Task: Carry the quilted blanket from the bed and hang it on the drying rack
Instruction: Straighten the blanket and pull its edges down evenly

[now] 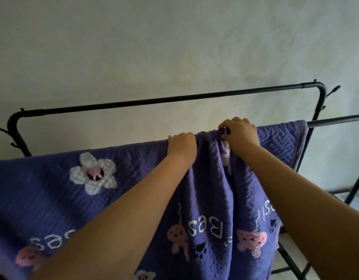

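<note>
The purple quilted blanket point(53, 190), with white flowers, pink animals and white letters, hangs over the near bar of the black metal drying rack point(336, 119). It is bunched into folds at the middle of the bar. My left hand point(182, 145) grips the blanket's top edge on the bar, just left of the bunch. My right hand point(240, 131) is closed around the bar and the gathered cloth, right of the bunch. To the right of my right hand the blanket lies flat over the bar.
The rack's far bar point(164, 100) runs bare behind the blanket, close to a pale wall point(174, 47). Black side hooks stick out at the rack's left point(0, 129) and right point(334, 90) ends. Rack legs and floor show at lower right.
</note>
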`<state>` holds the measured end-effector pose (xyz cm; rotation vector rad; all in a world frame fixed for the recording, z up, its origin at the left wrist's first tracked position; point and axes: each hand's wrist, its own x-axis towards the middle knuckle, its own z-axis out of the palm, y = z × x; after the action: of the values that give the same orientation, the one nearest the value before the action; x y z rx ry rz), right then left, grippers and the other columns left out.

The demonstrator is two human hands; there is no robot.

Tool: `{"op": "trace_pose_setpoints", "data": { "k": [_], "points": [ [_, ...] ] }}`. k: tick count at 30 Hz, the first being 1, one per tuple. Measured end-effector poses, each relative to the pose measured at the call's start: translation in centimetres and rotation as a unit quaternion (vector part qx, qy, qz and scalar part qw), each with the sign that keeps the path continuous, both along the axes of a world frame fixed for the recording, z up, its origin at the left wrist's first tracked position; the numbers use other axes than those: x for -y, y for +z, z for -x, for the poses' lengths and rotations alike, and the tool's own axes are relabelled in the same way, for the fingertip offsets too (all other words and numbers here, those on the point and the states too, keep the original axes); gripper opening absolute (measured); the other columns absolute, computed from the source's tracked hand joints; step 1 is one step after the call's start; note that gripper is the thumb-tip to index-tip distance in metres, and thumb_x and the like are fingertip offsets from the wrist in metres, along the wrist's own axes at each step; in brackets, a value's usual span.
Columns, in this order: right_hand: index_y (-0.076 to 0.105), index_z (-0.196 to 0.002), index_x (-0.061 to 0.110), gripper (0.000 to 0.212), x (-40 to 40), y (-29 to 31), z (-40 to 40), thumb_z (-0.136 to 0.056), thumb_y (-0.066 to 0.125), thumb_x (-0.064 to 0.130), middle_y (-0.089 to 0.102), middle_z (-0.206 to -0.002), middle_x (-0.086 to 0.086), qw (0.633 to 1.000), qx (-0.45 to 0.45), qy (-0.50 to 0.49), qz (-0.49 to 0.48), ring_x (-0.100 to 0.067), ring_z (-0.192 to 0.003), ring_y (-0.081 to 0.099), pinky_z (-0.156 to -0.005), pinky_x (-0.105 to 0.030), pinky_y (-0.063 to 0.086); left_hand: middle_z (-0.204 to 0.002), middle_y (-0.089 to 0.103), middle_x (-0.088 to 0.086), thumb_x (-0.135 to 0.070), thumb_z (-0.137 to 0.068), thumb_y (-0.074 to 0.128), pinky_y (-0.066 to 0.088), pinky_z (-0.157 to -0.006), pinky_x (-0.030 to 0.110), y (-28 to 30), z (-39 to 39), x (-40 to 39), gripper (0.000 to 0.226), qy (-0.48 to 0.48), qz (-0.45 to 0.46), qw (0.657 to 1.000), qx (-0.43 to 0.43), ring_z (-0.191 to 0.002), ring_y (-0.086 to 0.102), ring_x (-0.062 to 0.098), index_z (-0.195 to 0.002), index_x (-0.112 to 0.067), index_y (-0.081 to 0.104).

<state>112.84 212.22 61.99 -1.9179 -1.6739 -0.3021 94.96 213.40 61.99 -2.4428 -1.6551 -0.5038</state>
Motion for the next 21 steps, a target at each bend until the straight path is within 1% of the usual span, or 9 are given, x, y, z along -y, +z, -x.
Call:
{"op": "trace_pose_setpoints", "data": {
  "k": [2,4,7,11,13,15,18,19,21],
  "points": [
    [0.063,-0.112,0.025,0.024,-0.6,0.2,-0.4,-0.092,0.055,0.016,0.058,-0.114,-0.008,1.0,0.016,0.008,-0.002,-0.03,-0.111,0.048,-0.096,-0.039,0.036,-0.113,0.063,0.014,0.0,-0.085,0.046,0.033,-0.107,0.05,-0.3,-0.7,-0.1,0.033,0.028,0.004,0.999,-0.019,-0.109,0.056,0.036,-0.116,-0.008,0.052],
    [0.062,-0.11,0.021,0.025,-0.9,0.2,-0.8,-0.09,0.052,0.009,0.058,-0.11,-0.011,0.999,0.026,0.012,-0.014,-0.031,-0.107,0.049,-0.095,-0.039,0.037,-0.115,0.061,0.016,-0.003,-0.086,0.044,0.031,-0.108,0.054,-0.9,-1.0,-0.2,0.037,0.049,-0.01,0.998,-0.032,-0.112,0.053,0.039,-0.122,-0.011,0.048],
    [0.058,-0.108,0.017,0.026,-0.1,-0.2,-4.0,-0.086,0.054,0.004,0.054,-0.109,-0.014,0.999,0.024,-0.03,-0.032,-0.034,-0.105,0.047,-0.095,-0.041,0.037,-0.115,0.059,0.019,-0.006,-0.086,0.042,0.024,-0.11,0.059,-1.4,-1.8,0.0,0.047,0.076,-0.012,0.997,-0.025,-0.115,0.048,0.044,-0.131,-0.016,0.042],
    [0.056,-0.107,0.012,0.023,1.5,-0.3,-11.9,-0.087,0.048,0.004,0.05,-0.113,-0.022,0.991,0.006,-0.131,-0.026,-0.04,-0.108,0.043,-0.097,-0.046,0.034,-0.117,0.057,0.02,-0.014,-0.085,0.044,0.024,-0.11,0.059,-1.1,-2.4,0.4,0.051,0.105,0.015,0.994,-0.035,-0.114,0.047,0.045,-0.136,-0.019,0.039],
    [0.058,-0.109,0.012,0.024,1.6,-0.1,-14.2,-0.088,0.048,0.006,0.051,-0.115,-0.022,0.988,0.007,-0.156,-0.017,-0.04,-0.11,0.043,-0.098,-0.046,0.034,-0.122,0.054,0.021,-0.019,-0.085,0.046,0.023,-0.111,0.057,-0.8,-3.0,0.7,0.053,0.126,0.04,0.99,-0.054,-0.117,0.045,0.045,-0.138,-0.02,0.037],
    [0.062,-0.11,0.018,0.028,1.3,0.0,-13.8,-0.087,0.051,0.008,0.052,-0.119,-0.017,0.993,0.021,-0.11,-0.028,-0.038,-0.113,0.043,-0.098,-0.045,0.033,-0.132,0.048,0.022,-0.023,-0.087,0.046,0.02,-0.112,0.057,-0.3,-3.7,0.8,0.055,0.151,0.068,0.984,-0.062,-0.123,0.04,0.046,-0.14,-0.02,0.034],
    [0.062,-0.118,0.03,0.033,1.2,-0.3,-11.1,-0.09,0.05,0.017,0.054,-0.127,-0.005,0.997,0.031,0.07,-0.022,-0.032,-0.12,0.041,-0.102,-0.043,0.03,-0.153,0.023,0.02,-0.024,-0.089,0.047,0.011,-0.115,0.059,0.2,-5.8,1.4,0.062,0.198,0.098,0.973,-0.062,-0.135,0.025,0.048,-0.147,-0.02,0.026],
    [0.061,-0.12,0.031,0.031,1.0,-0.6,-10.1,-0.092,0.049,0.023,0.055,-0.125,-0.003,0.994,0.038,0.105,-0.009,-0.031,-0.119,0.042,-0.102,-0.043,0.03,-0.157,0.016,0.018,-0.023,-0.088,0.048,0.009,-0.116,0.059,0.2,-6.3,1.6,0.065,0.206,0.102,0.972,-0.058,-0.137,0.021,0.049,-0.148,-0.02,0.023],
    [0.062,-0.117,0.029,0.026,0.4,-0.8,-9.3,-0.092,0.052,0.028,0.056,-0.119,-0.003,0.991,0.027,0.128,0.001,-0.029,-0.114,0.046,-0.1,-0.043,0.034,-0.158,0.012,0.018,-0.025,-0.088,0.049,0.006,-0.115,0.06,-0.2,-7.4,1.7,0.071,0.207,0.104,0.971,-0.055,-0.139,0.016,0.049,-0.151,-0.022,0.016]
  ]
}}
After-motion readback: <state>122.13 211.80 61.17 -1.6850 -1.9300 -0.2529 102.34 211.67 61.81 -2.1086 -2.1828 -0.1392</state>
